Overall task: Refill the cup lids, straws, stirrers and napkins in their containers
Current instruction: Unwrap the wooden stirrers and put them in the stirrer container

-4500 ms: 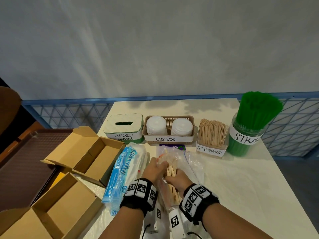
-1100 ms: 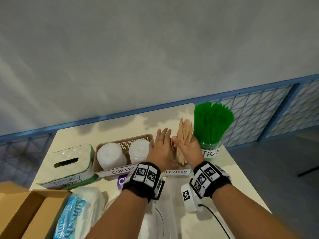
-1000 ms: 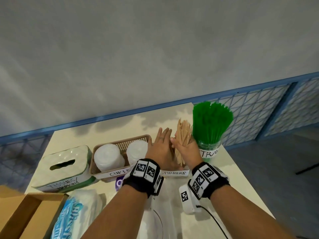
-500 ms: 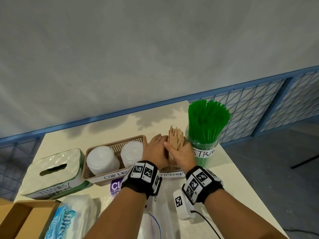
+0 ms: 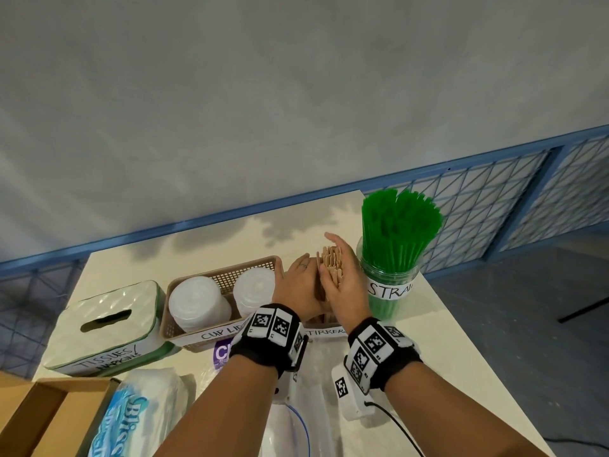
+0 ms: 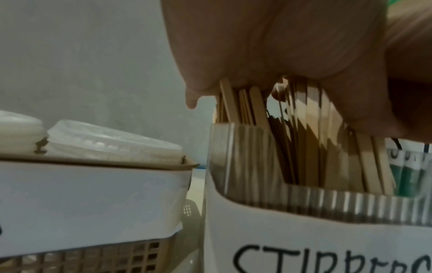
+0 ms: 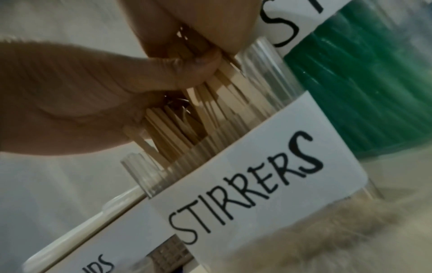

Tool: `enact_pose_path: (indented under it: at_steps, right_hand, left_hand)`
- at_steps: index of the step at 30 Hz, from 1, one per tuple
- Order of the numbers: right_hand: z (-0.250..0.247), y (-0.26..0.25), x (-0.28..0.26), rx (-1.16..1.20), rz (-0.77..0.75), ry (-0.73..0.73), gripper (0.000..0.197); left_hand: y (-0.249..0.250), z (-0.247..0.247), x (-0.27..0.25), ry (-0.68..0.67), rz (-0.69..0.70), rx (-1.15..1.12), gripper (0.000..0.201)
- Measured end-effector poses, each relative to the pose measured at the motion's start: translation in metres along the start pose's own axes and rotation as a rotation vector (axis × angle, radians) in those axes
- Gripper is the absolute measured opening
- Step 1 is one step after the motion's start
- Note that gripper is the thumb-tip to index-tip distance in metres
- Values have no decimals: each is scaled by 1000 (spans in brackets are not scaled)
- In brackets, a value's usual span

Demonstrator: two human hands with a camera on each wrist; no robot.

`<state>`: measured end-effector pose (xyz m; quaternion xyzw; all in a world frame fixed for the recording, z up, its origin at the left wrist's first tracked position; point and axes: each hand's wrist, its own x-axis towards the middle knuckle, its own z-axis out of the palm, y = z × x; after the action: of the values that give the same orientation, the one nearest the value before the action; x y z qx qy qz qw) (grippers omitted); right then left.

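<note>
A bundle of wooden stirrers (image 5: 331, 263) stands in the clear ribbed container labelled STIRRERS (image 7: 245, 194), between the lid basket and the straw jar. My left hand (image 5: 304, 270) grips the bundle from the left with its fingers folded against the sticks. My right hand (image 5: 342, 265) cups it from the right, and its thumb (image 7: 201, 62) presses on the sticks. In the left wrist view my left hand's palm (image 6: 280, 46) sits on the stirrers (image 6: 311, 140), whose lower ends are inside the container (image 6: 245, 166).
Green straws (image 5: 398, 225) fill a labelled jar (image 5: 390, 291) just right of my right hand. The brown cup lid basket (image 5: 227, 275) with two white lid stacks (image 5: 197, 306) is to the left, then the tissue box (image 5: 105, 328). A napkin pack (image 5: 141, 420), cardboard box (image 5: 39, 410) and plastic bag (image 5: 296, 423) lie near me.
Both hands carried the stirrers from the plastic bag to the container. In the last second my left fingers went from straight to folded round the bundle, and the sticks sank lower.
</note>
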<state>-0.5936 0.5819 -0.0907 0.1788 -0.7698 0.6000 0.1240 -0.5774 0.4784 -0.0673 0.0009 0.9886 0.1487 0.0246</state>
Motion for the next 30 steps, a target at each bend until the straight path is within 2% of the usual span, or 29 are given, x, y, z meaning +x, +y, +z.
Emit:
enact_pose_path:
  at_steps: [3,5,7,10,12,14,19,21,25,30]
  right_hand:
    - [3,3,4,-64,-9,-13,24]
    - [4,6,5,-60,21,-18,17]
    - [3,9,5,-74,15,-12,17]
    - [3,10,4,-121,2,-9,23]
    - [4,10,4,-113,17,3,18]
    - [6,12,2,-92,17,43,19]
    - [7,10,-5,61,28,101,24]
    - [7,9,-6,99,8,105,32]
    - [8,13,-6,-72,-120,117,33]
    - [11,17,-3,113,7,99,34]
  left_hand:
    - [-1,2,0,39,-6,-71,73]
    - [-1,2,0,58,-17,-136,89]
    - [0,0,-1,81,3,-196,108]
    - [3,-3,0,134,110,-354,113]
    - [3,-4,1,116,195,-432,108]
    - [4,-3,0,94,261,-412,96]
    - [4,-1,0,87,309,-313,85]
    - [3,0,0,82,301,-285,81]
    - [4,-1,-3,58,252,-75,66]
    - [1,-3,-4,47,179,54,58]
